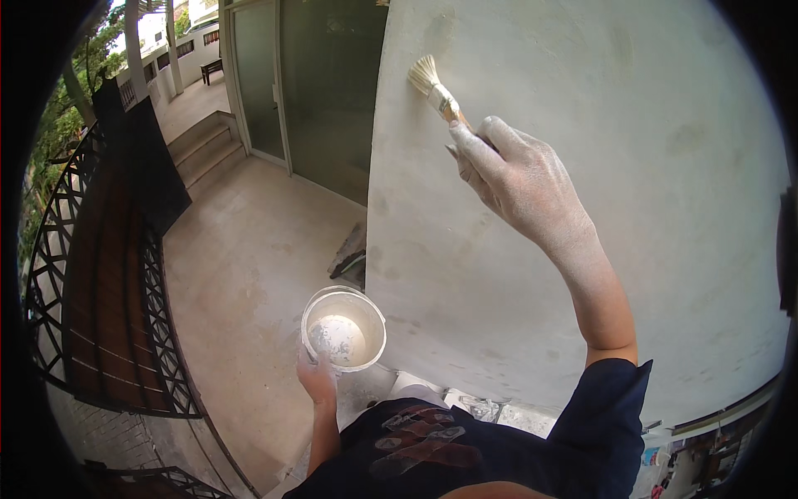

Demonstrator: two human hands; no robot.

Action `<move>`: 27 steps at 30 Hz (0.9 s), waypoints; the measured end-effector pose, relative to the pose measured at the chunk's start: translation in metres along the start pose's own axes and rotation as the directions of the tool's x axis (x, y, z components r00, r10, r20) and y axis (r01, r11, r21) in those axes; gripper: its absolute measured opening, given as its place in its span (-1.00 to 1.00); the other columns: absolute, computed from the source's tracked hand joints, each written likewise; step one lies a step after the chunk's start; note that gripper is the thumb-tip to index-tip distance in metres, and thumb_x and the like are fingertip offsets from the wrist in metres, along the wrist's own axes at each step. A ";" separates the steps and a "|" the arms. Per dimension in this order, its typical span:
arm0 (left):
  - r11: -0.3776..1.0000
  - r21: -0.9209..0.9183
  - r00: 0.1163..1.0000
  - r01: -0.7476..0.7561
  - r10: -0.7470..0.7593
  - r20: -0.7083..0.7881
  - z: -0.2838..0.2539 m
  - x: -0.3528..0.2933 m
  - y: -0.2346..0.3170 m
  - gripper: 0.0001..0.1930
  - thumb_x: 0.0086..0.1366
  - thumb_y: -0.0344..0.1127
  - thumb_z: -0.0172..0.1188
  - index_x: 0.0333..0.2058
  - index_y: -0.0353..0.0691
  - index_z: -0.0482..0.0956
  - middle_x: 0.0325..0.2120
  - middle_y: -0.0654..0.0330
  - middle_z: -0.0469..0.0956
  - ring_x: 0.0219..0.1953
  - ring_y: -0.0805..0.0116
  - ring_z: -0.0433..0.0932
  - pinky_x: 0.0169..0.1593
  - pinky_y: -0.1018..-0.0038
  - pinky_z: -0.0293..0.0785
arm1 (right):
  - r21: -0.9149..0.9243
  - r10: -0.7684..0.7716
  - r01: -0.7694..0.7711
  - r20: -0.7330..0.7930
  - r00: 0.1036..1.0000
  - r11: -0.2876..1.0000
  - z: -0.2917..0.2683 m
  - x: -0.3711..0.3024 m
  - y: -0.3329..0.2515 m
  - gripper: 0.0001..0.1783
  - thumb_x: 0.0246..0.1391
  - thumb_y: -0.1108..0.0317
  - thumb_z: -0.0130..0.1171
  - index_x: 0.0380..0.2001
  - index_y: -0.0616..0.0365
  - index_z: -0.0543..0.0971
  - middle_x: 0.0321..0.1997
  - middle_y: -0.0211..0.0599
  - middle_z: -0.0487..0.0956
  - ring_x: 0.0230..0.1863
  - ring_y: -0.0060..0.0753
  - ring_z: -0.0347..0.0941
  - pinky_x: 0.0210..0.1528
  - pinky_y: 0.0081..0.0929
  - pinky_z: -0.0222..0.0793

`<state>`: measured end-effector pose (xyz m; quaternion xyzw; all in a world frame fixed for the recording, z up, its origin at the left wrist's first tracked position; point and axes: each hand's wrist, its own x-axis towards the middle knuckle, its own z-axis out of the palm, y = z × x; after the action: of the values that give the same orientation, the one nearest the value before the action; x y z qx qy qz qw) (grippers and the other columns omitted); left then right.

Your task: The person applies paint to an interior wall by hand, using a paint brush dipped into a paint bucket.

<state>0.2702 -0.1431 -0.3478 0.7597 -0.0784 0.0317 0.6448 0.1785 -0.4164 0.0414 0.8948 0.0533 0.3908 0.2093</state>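
Note:
My right hand, dusted white, is closed round the wooden handle of a paintbrush. The brush's pale bristles fan out against the grey-white wall near its left edge. Lower down, my left hand grips the near side of a white bucket and keeps it up in front of my body. A whitish layer with grey patches covers the bucket's bottom. The fingers under and behind the bucket are partly hidden.
Glass sliding doors stand beyond the wall's left edge. Steps rise at the back left, and a dark metal gate runs along the left. A dark object leans at the wall's foot.

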 end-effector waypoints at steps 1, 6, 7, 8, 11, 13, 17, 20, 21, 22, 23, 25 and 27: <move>0.999 -0.033 1.000 0.010 -0.010 0.001 0.000 0.000 0.002 -0.37 0.07 -0.59 0.04 0.21 -0.48 0.37 0.11 -0.18 0.51 0.15 0.01 0.51 0.24 0.31 0.35 | 0.024 -0.030 0.029 0.042 0.999 0.999 0.000 -0.002 -0.002 -0.82 0.18 0.36 0.20 -0.19 0.19 0.50 -0.46 -0.30 0.40 -0.52 -0.36 0.47 -0.55 -0.33 0.43; 0.999 -0.053 1.000 -0.009 0.008 -0.021 -0.001 0.002 -0.017 -0.37 0.07 -0.59 0.08 0.20 -0.49 0.37 0.11 -0.20 0.50 0.18 -0.03 0.48 0.27 0.29 0.31 | 0.031 0.015 -0.022 0.202 0.979 0.999 -0.027 0.011 -0.008 -0.80 0.15 0.38 0.22 -0.19 0.20 0.50 -0.44 -0.25 0.41 -0.49 -0.27 0.48 -0.48 -0.25 0.45; 0.999 -0.038 1.000 -0.014 0.014 -0.020 -0.001 0.003 -0.020 -0.38 0.07 -0.58 0.09 0.20 -0.50 0.37 0.12 -0.21 0.49 0.18 -0.04 0.47 0.28 0.28 0.29 | 0.065 0.027 -0.037 0.147 0.989 0.997 -0.030 0.017 -0.004 -0.79 0.14 0.38 0.23 -0.19 0.20 0.50 -0.43 -0.23 0.41 -0.49 -0.24 0.49 -0.46 -0.23 0.46; 1.000 -0.023 1.000 -0.019 0.019 -0.019 -0.002 0.004 -0.022 -0.38 0.08 -0.58 0.11 0.20 -0.50 0.37 0.12 -0.21 0.48 0.19 -0.05 0.46 0.29 0.27 0.28 | 0.099 0.040 -0.049 0.091 0.995 0.994 -0.030 0.022 -0.001 -0.78 0.13 0.38 0.24 -0.19 0.20 0.51 -0.43 -0.22 0.42 -0.48 -0.21 0.49 -0.44 -0.21 0.46; 1.000 0.008 1.000 -0.024 0.025 -0.010 0.000 0.003 -0.010 -0.38 0.09 -0.56 0.13 0.19 -0.51 0.37 0.14 -0.22 0.47 0.19 -0.06 0.46 0.29 0.27 0.28 | 0.125 0.048 -0.053 0.040 0.998 0.991 -0.027 0.030 0.009 -0.78 0.11 0.38 0.26 -0.19 0.19 0.52 -0.43 -0.22 0.42 -0.48 -0.18 0.49 -0.43 -0.19 0.44; 1.000 0.020 1.000 -0.022 0.022 -0.014 -0.003 0.003 -0.015 -0.38 0.08 -0.56 0.13 0.20 -0.51 0.37 0.13 -0.22 0.47 0.19 -0.06 0.46 0.29 0.27 0.28 | 0.122 0.047 -0.056 0.076 0.996 0.991 -0.020 0.029 0.007 -0.79 0.12 0.39 0.26 -0.19 0.18 0.53 -0.43 -0.22 0.44 -0.47 -0.18 0.49 -0.43 -0.20 0.45; 1.000 -0.009 1.000 -0.007 0.007 -0.001 -0.003 0.001 0.004 -0.38 0.08 -0.57 0.10 0.20 -0.52 0.36 0.13 -0.22 0.47 0.20 -0.06 0.46 0.29 0.28 0.28 | 0.208 0.029 -0.075 0.216 0.976 0.975 -0.018 0.026 0.004 -0.83 0.12 0.41 0.24 -0.21 0.18 0.55 -0.43 -0.23 0.47 -0.46 -0.19 0.51 -0.41 -0.23 0.46; 0.998 0.066 1.000 0.010 -0.009 -0.002 -0.006 0.002 -0.004 -0.37 0.08 -0.59 0.08 0.21 -0.51 0.36 0.13 -0.21 0.48 0.20 -0.04 0.46 0.28 0.30 0.29 | 0.259 0.035 -0.064 0.115 0.993 0.964 -0.024 0.036 0.004 -0.85 0.13 0.43 0.23 -0.25 0.23 0.54 -0.44 -0.22 0.48 -0.45 -0.20 0.52 -0.43 -0.26 0.48; 0.998 0.065 1.000 0.008 -0.008 0.000 -0.005 0.002 -0.003 -0.37 0.08 -0.59 0.08 0.21 -0.51 0.36 0.13 -0.21 0.48 0.20 -0.04 0.46 0.28 0.30 0.29 | 0.257 0.037 -0.065 0.115 0.993 0.964 -0.023 0.038 0.007 -0.85 0.13 0.43 0.23 -0.25 0.23 0.54 -0.44 -0.22 0.48 -0.45 -0.20 0.52 -0.43 -0.26 0.48; 0.999 0.042 1.000 0.008 -0.008 -0.003 -0.004 0.002 0.001 -0.37 0.08 -0.59 0.08 0.21 -0.51 0.36 0.13 -0.21 0.48 0.20 -0.03 0.46 0.28 0.30 0.29 | 0.236 0.053 -0.061 0.041 0.998 0.970 -0.022 0.040 0.009 -0.86 0.14 0.43 0.22 -0.25 0.24 0.53 -0.45 -0.22 0.48 -0.47 -0.21 0.52 -0.44 -0.26 0.48; 1.000 0.019 1.000 0.008 -0.008 -0.006 -0.004 0.002 0.003 -0.37 0.08 -0.59 0.08 0.21 -0.50 0.36 0.13 -0.20 0.48 0.20 -0.02 0.46 0.28 0.30 0.29 | 0.215 0.067 -0.058 -0.034 0.997 0.975 -0.020 0.041 0.010 -0.86 0.15 0.43 0.21 -0.26 0.26 0.52 -0.46 -0.22 0.48 -0.48 -0.21 0.52 -0.45 -0.27 0.48; 1.000 0.020 1.000 0.011 -0.011 -0.013 -0.002 0.001 0.006 -0.37 0.07 -0.58 0.07 0.21 -0.50 0.36 0.13 -0.20 0.48 0.20 -0.01 0.47 0.28 0.30 0.29 | 0.181 0.080 -0.072 -0.036 0.996 0.981 -0.012 0.037 0.011 -0.81 0.15 0.42 0.25 -0.18 0.22 0.55 -0.48 -0.28 0.49 -0.51 -0.32 0.50 -0.48 -0.31 0.47; 1.000 0.021 1.000 0.014 -0.014 -0.022 -0.002 0.000 0.010 -0.37 0.07 -0.58 0.06 0.21 -0.49 0.36 0.13 -0.20 0.49 0.20 0.00 0.47 0.28 0.30 0.29 | 0.148 0.091 -0.084 -0.040 0.995 0.985 -0.005 0.032 0.008 -0.75 0.16 0.40 0.29 -0.10 0.18 0.57 -0.51 -0.34 0.51 -0.55 -0.44 0.48 -0.51 -0.36 0.45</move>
<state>0.2689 -0.1424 -0.3372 0.7665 -0.0658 0.0363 0.6379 0.1964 -0.4138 0.0696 0.8998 0.0472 0.4154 0.1245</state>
